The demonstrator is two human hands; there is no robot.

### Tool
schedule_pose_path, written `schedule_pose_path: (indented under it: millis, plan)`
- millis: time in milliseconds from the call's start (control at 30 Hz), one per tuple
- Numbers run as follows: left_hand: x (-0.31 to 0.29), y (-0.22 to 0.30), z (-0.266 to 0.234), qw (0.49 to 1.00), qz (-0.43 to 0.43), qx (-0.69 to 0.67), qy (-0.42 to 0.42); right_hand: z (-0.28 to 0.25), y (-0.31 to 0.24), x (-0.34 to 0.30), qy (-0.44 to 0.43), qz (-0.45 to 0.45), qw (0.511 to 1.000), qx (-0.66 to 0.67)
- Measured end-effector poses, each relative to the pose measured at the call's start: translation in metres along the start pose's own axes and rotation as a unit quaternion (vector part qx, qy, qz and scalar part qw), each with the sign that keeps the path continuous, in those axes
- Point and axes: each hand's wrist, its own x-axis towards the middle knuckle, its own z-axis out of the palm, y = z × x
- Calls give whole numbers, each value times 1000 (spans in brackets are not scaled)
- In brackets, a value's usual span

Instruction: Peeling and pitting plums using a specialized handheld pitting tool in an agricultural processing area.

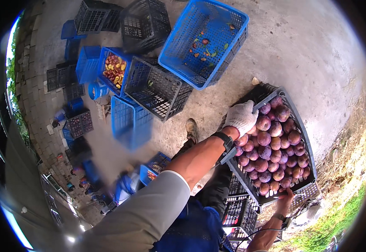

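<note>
A black plastic crate [302,122] heaped with dark red-purple plums [271,143] tilts in front of me at the right. My left hand [241,116], in a white knit glove, is closed over the crate's upper left rim, fingers partly hidden against the plums. At the lower edge of the same crate is my right hand [284,197], its fingers curled on the rim and partly covered by it. Below, more black crates [239,212] stand stacked, with fruit showing through their slots.
A large blue crate [208,46] with leaves and fruit scraps sits on the concrete. Beside it are a black crate [157,90], a blue crate with cut fruit [115,69] and a blue bucket [97,90]. Dry straw [342,151] lies at the right. A blurred person [126,185] is at lower left.
</note>
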Motion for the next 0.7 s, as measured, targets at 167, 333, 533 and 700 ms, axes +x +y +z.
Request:
schedule_pose_path:
  millis: [167,333,533,700]
  plan:
    - [11,7,14,999,34,-12,7,-61,26,33,7,-167,968,-186]
    - [10,5,8,1000,23,-12,-3,-74,38,51,53,-100,978,-175]
    - [5,6,5,1000,21,1,-6,-3,11,10,102,-26,994,-17]
    - [-2,6,-6,1000,19,-10,-12,-10,13,10,101,-19,992,-74]
